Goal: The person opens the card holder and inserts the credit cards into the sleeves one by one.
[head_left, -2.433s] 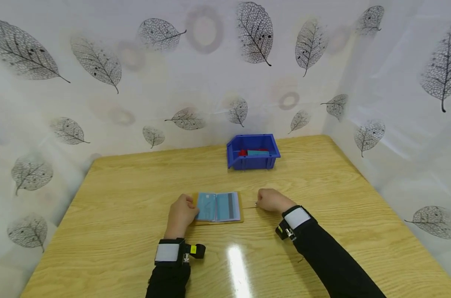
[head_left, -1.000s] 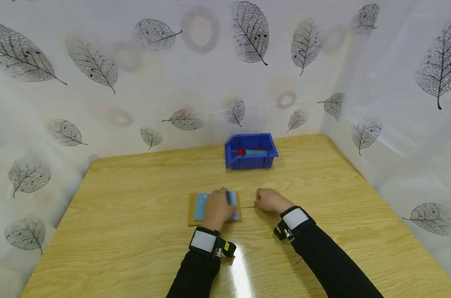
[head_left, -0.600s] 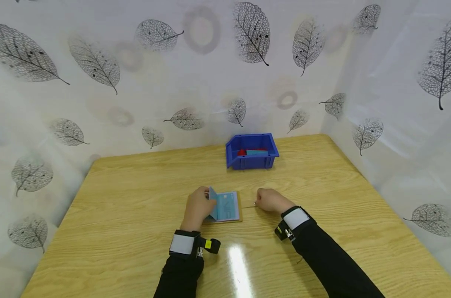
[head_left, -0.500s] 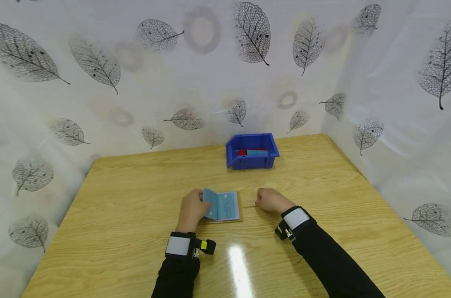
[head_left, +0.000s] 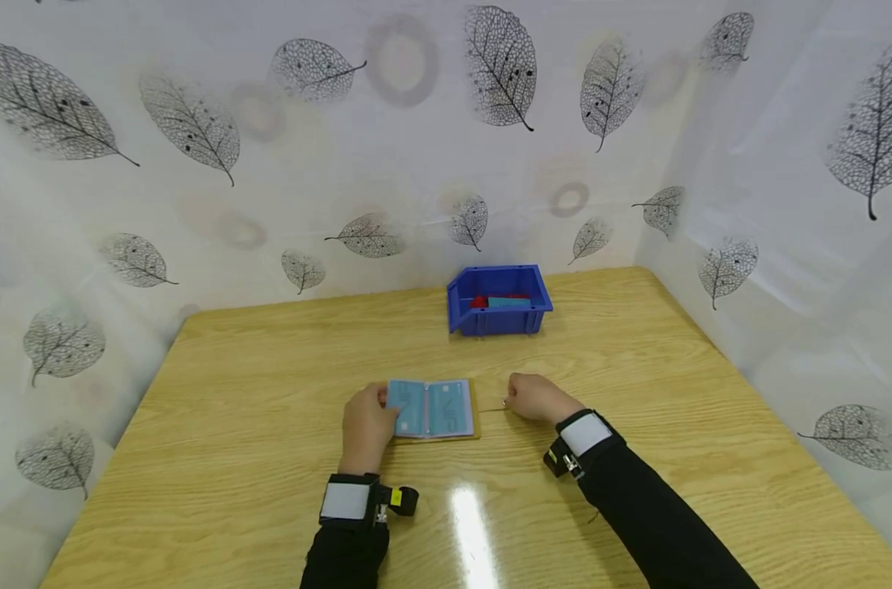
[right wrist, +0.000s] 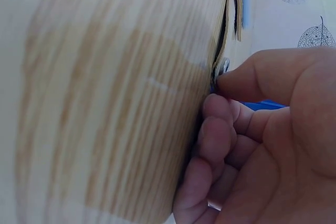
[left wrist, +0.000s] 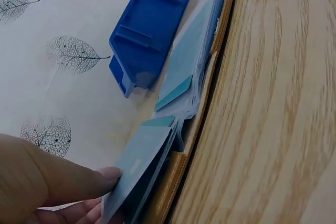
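A card holder with a tan cover lies spread on the table, its clear sleeves filled with light-blue cards. My left hand is at its left side. In the left wrist view, thumb and fingers pinch the outer edge of a card sleeve, which tilts up from the tan cover below. On the other side, my right hand pinches the end of a thin strap reaching out from the cover. A metal snap shows by the thumb in the right wrist view; the remaining fingers are curled.
Behind the card holder stands a blue bin with red and teal pieces inside. The wooden table meets a leaf-printed sheet at its back and right edges.
My left hand reached over to the right-hand sleeves, then carried one leftward, turning it over onto the left side. Different card faces now show. The right hand kept its hold on the strap.
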`<state>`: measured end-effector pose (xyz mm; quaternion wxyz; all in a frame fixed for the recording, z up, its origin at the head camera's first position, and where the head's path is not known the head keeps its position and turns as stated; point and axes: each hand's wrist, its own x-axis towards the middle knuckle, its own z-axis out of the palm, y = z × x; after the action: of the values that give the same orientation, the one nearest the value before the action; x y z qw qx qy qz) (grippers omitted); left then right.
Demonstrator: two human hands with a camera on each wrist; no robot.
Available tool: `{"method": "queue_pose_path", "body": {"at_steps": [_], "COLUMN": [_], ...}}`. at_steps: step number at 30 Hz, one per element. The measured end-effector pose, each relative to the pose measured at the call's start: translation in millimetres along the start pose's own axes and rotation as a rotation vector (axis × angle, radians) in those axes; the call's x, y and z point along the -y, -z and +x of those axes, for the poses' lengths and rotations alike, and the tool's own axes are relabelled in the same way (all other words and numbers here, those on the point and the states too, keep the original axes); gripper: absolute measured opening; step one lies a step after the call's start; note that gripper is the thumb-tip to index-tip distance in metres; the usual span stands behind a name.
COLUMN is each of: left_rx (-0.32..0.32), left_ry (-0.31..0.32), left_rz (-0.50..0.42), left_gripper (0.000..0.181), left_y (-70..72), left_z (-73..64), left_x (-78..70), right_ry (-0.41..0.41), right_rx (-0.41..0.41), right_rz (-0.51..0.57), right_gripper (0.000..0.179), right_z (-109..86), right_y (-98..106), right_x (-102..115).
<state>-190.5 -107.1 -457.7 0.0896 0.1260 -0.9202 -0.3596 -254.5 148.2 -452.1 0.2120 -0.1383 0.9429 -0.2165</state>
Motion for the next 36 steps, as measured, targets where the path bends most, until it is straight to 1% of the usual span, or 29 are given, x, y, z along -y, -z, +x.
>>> {"method": "queue_pose_path", "body": {"at_steps": [4, 8, 12, 14, 19, 23, 26, 29, 33, 36], "left_rx": [-0.027, -0.053, -0.054, -0.052, -0.024, 0.036, 0.08, 0.102, 0.107, 0.104], "left_ry": [-0.017, -0.06, -0.076, -0.083, -0.118, -0.156, -0.188, -0.223, -0.26, -0.276], "left_rz": [0.006, 0.053, 0.09, 0.098, 0.102, 0.11, 0.13, 0.163, 0.216, 0.262], "left_gripper": [0.04, 0.04, 0.039, 0.037, 0.034, 0.033, 0.033, 0.033, 0.033, 0.034], "left_y": [-1.2, -3.3, -5.8, -8.0, -17.4, -27.5, -36.4, -44.7, -53.6, -59.1], "left_z": [-3.8, -7.1, -6.8, -5.9, -5.7, -7.7, -9.1, -11.4, -14.6, -14.8], "left_x": [-0.2, 0.2, -0.8, -3.8, -20.9, -36.0, -43.8, -48.2, -49.6, -48.9], "right_ry": [-0.012, -0.016, -0.012, -0.013, -0.014, -0.007, 0.003, 0.01, 0.021, 0.028], "right_rx": [0.006, 0.005, -0.001, 0.0, 0.004, 0.004, 0.004, 0.004, 0.006, 0.002], "right_rz": [0.006, 0.003, 0.008, 0.015, 0.03, 0.034, 0.028, 0.024, 0.023, 0.023], "right_gripper": [0.016, 0.017, 0.018, 0.018, 0.018, 0.019, 0.019, 0.018, 0.017, 0.017], "right_z": [0.2, 0.3, 0.7, 0.4, 0.4, 0.6, 0.9, 1.3, 1.2, 0.3], "right_y": [0, 1, 1, 1, 2, 2, 1, 0, 1, 2], "right_x": [-1, -1, -3, -3, -3, -2, -2, -3, -4, -4]}}
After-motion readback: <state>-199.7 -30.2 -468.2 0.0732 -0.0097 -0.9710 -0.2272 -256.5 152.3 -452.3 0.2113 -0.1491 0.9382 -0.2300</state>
